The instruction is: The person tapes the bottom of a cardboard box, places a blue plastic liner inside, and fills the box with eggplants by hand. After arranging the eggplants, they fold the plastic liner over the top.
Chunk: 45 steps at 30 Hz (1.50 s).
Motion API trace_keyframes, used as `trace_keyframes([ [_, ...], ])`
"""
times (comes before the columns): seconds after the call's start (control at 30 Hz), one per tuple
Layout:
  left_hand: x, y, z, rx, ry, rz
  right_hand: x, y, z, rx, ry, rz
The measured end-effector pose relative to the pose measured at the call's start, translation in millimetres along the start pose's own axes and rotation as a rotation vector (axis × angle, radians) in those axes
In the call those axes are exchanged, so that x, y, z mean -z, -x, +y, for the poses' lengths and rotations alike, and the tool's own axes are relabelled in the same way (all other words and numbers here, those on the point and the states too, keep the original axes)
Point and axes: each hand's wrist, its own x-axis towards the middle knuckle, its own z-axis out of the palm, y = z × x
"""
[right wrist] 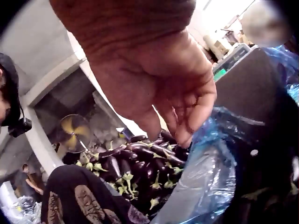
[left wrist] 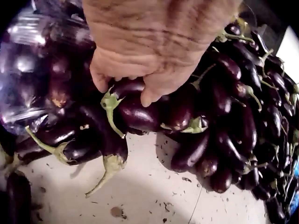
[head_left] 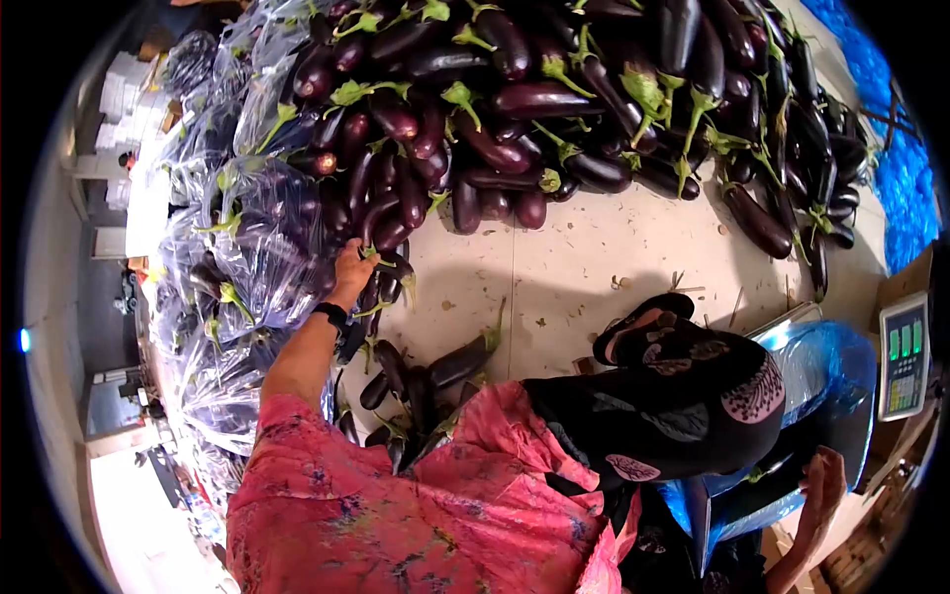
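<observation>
My left hand [head_left: 352, 270] reaches to the left end of a big heap of dark purple eggplants. In the left wrist view, thumb and fingers of the left hand [left wrist: 145, 51] curl over an eggplant [left wrist: 138, 114] with a green stem end; its upper part is hidden beneath the hand. Loose eggplants [left wrist: 100, 126] lie right beside it on the floor. Over a box lined with blue plastic [head_left: 826, 346], my right hand [head_left: 823, 485] hangs with loosely bent fingers and nothing in it, as the right hand [right wrist: 163, 88] shows in the right wrist view.
Clear plastic bags [head_left: 262, 228] full of eggplants line the left side. Several eggplants [head_left: 460, 361] lie on the floor near my body. A scale [head_left: 902, 356] with a green display stands at the far right. Another person [right wrist: 7, 93] is partly seen at the left edge of the right wrist view.
</observation>
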Motion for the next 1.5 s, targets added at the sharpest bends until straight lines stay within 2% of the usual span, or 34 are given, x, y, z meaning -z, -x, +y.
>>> trace_keyframes([
  [0.07,-15.7,3.1,0.8,-0.003,-0.038,0.207,-18.5,8.2,-45.7,0.031,0.006,-0.034],
  [0.1,-26.4,-1.4,-0.4,-0.102,-0.155,0.255,-24.3,8.8,-52.1,0.039,-0.007,-0.045],
  [0.2,-33.8,-7.8,37.7,-0.189,-0.247,0.202,-46.9,20.7,-94.5,0.04,0.006,-0.166],
  [0.27,-51.0,-20.2,47.1,-0.195,-0.314,0.14,-59.1,27.1,-100.6,0.104,-0.086,-0.24],
  [0.33,-56.8,-23.1,70.4,-0.094,-0.357,0.159,-65.2,31.1,-100.2,0.091,-0.04,-0.28],
  [0.37,-60.8,-29.3,76.4,-0.06,-0.386,0.156,-71.0,34.8,-101.1,0.098,-0.103,-0.274],
  [0.43,-69.3,-39.2,82.2,0.005,-0.446,0.141,-83.6,46.7,-105.4,0.104,-0.23,-0.265],
  [0.57,-78.9,-46.4,70.8,-0.004,-0.353,0.199,-94.9,53.2,-100.0,0.168,-0.133,-0.267],
  [0.67,-74.3,-46.2,66.4,-0.01,-0.276,0.06,-98.4,63.3,-117.6,0.216,0.008,-0.189],
  [0.73,-58.9,-39.2,74.1,0.072,0.03,-0.216,-97.4,74.5,-117.4,0.173,0.115,-0.074],
  [0.77,-57.4,-22.7,78.9,0.199,0.397,-0.235,-95.4,79.1,-116.8,0.148,0.17,-0.015],
  [0.8,-36.6,6.4,102.9,0.334,0.766,-0.25,-90.2,79.4,-118.8,0.163,0.163,-0.032],
  [0.83,-34.5,6.6,97.0,0.281,0.956,-0.51,-84.6,76.1,-124.0,0.182,0.156,-0.054],
  [0.87,-28.6,22.6,112.4,0.376,1.04,-0.496,-82.7,71.6,-130.0,0.202,0.144,-0.072],
  [0.9,-34.6,28.2,106.8,0.388,1.207,-0.57,-88.4,71.4,-143.0,0.22,0.108,0.012],
  [0.93,-38.5,35.3,105.0,0.399,1.375,-0.649,-86.1,68.7,-145.6,0.234,0.119,0.02],
  [1.03,-25.4,59.0,106.5,0.592,1.591,-0.651,-83.8,64.5,-150.9,0.241,0.092,0.093],
  [1.13,-5.1,88.8,117.1,0.597,1.772,-0.94,-81.2,63.6,-154.2,0.246,0.083,0.108],
  [1.17,-2.9,99.1,126.9,0.569,1.773,-0.993,-81.4,66.4,-160.3,0.171,-0.001,0.142],
  [1.2,2.1,107.9,139.1,0.488,1.778,-1.083,-82.4,67.2,-164.2,0.203,-0.01,0.15],
  [1.27,20.9,113.2,182.2,0.261,1.869,-1.403,-79.8,69.1,-169.1,0.263,-0.016,0.183],
  [1.33,26.0,100.4,208.6,0.243,1.822,-1.523,-78.8,68.0,-170.9,0.417,0.004,0.223],
  [1.37,48.6,106.5,245.7,0.157,1.735,-1.356,-75.5,67.2,-178.0,0.508,0.072,0.243],
  [1.4,71.2,110.3,287.7,-0.079,1.572,-1.203,-70.7,69.5,-188.6,0.426,0.011,0.186],
  [1.43,86.5,110.7,308.9,-0.121,1.547,-1.195,-62.6,68.0,-201.5,0.495,0.024,0.128],
  [1.47,106.3,103.1,337.2,-0.368,1.425,-1.281,-53.0,60.5,-207.4,0.637,0.085,0.088],
  [1.5,126.9,106.9,370.6,-0.486,1.263,-1.248,-42.4,51.8,-214.3,0.75,0.093,0.022],
])
